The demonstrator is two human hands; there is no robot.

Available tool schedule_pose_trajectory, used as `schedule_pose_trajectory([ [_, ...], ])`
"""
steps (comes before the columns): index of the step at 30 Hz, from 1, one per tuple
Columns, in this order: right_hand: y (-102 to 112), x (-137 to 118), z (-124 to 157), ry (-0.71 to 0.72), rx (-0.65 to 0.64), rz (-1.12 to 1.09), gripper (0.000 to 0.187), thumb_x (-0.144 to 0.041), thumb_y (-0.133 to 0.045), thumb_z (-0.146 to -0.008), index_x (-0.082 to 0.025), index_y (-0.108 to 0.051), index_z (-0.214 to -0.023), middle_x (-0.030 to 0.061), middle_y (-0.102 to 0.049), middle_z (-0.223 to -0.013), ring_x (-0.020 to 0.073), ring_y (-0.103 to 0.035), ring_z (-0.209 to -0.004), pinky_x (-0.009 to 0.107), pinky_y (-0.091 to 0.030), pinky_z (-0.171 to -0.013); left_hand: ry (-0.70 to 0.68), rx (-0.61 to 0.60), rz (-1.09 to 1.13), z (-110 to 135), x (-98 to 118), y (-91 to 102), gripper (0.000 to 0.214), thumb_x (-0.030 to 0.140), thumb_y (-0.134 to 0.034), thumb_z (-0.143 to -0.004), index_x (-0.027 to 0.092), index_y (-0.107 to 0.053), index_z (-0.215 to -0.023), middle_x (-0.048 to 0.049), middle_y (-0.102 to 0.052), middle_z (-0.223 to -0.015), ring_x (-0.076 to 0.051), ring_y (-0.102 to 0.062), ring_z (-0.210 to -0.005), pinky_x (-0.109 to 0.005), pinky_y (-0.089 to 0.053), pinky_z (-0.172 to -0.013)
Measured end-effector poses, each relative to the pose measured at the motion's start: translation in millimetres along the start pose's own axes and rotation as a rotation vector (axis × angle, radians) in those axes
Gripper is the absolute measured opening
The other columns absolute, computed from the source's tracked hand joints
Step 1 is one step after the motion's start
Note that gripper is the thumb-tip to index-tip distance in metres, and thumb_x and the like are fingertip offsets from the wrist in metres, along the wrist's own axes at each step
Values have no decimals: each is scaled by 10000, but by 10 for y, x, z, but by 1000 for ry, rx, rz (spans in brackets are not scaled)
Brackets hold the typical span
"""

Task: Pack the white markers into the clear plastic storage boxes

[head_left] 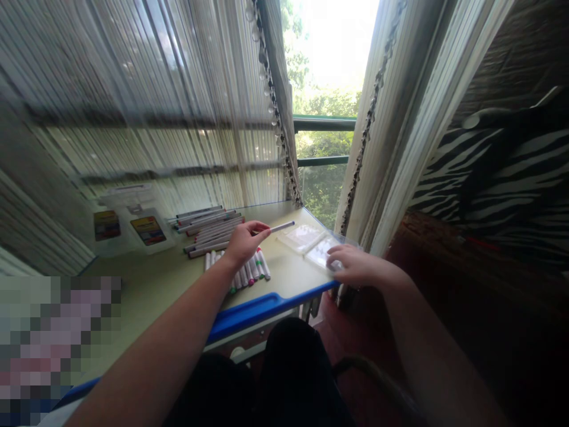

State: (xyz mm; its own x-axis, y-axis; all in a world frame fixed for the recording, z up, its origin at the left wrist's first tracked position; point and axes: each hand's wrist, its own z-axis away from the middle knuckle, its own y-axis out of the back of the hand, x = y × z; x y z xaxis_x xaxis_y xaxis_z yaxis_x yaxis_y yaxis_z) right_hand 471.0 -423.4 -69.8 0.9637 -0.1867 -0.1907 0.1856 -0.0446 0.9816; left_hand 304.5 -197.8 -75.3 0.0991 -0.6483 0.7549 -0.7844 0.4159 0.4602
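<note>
While the left hand (pixel 242 243) pinches a grey marker (pixel 281 227) by its near end, fingers closed around it, the marker points toward the table's (pixel 155 284) far right corner. Beneath that hand lies a row of markers (pixel 253 268) (coloured caps toward the near edge). The right hand (pixel 351 265) rests flat, fingers loosely spread, on a clear plastic case (pixel 320 251) at the right edge.

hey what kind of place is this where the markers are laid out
Probably a room at home, at a small desk set by a window. Curtains hang beside the glass, trees show outside, and markers lie in rows while the left hand holds one.
</note>
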Motion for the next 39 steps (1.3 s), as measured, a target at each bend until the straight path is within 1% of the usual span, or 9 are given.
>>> schedule_pose_trajectory([
  [4, -2, -2, -26, -84, 97, -4, 287, -340, -496, -797, -166, -711, -874, 96, -677, -1020, 244, -588, -1007, 301, -410, -903, -8, -23, -10, 9, 14, -12, 382, 481, -662, -680, 130, -704, -823, -68, -694, -758, -133, -566, -612, -243, -428, -569],
  [7, -118, -55, -136, -234, 261, 55, 483, -509, -449, -831, -140, -629, -1086, 134, -639, -1103, 272, -567, -1039, 345, -419, -888, -8, -25, -14, 14, 9, -11, 380, 478, -660, -683, 129, -704, -825, -67, -693, -757, -135, -567, -618, -245, -427, -573],
  [10, -237, -108, -242, -289, 256, 144, 596, -582, -436, -818, -129, -565, -1183, 169, -593, -1187, 315, -530, -1095, 401, -405, -907, -8, -31, -17, 16, 0, -9, 367, 466, -650, -697, 128, -702, -831, -66, -691, -757, -136, -572, -632, -245, -430, -580],
  [18, -261, 46, -233, -141, 137, 62, 452, -363, -475, -809, -153, -580, -1196, 123, -581, -1259, 303, -484, -1200, 401, -366, -994, -14, -69, -26, 14, -3, -17, 331, 445, -645, -703, 139, -695, -818, -63, -691, -747, -140, -581, -626, -250, -451, -575],
  [21, -275, 241, -202, -139, 125, 24, 550, -198, -532, -715, -208, -544, -1264, 64, -499, -1367, 303, -352, -1319, 430, -278, -1074, -15, -56, -35, 17, 0, -22, 307, 428, -644, -705, 145, -695, -812, -58, -690, -749, -135, -578, -623, -247, -456, -575],
  [24, -290, 381, -212, -170, 221, 48, 663, -85, -508, -657, -168, -493, -1314, 84, -429, -1421, 282, -304, -1348, 435, -229, -1105, -12, -57, -29, 20, 7, -26, 301, 422, -651, -699, 145, -694, -808, -57, -689, -749, -133, -574, -617, -243, -458, -566],
  [29, -230, 260, -252, -213, 328, 45, 379, -195, -444, -802, -168, -626, -1133, 88, -585, -1253, 235, -468, -1206, 367, -301, -1060, -1, -59, -14, 23, 28, -26, 334, 438, -664, -684, 132, -699, -812, -62, -685, -742, -126, -561, -591, -235, -442, -538],
  [33, -229, 54, -260, -257, 244, 47, 420, -426, -447, -850, -171, -615, -1138, 116, -608, -1205, 282, -511, -1157, 393, -374, -989, 6, -65, -18, 29, 46, -33, 353, 454, -663, -677, 131, -699, -816, -68, -685, -749, -128, -551, -581, -222, -411, -484],
  [39, -283, 96, -283, -119, 161, -112, 445, -208, -506, -761, -145, -576, -1197, 104, -572, -1267, 238, -473, -1224, 350, -337, -1054, 6, -58, -21, 32, 49, -31, 342, 450, -668, -664, 140, -698, -804, -58, -683, -730, -128, -556, -589, -223, -422, -503],
])
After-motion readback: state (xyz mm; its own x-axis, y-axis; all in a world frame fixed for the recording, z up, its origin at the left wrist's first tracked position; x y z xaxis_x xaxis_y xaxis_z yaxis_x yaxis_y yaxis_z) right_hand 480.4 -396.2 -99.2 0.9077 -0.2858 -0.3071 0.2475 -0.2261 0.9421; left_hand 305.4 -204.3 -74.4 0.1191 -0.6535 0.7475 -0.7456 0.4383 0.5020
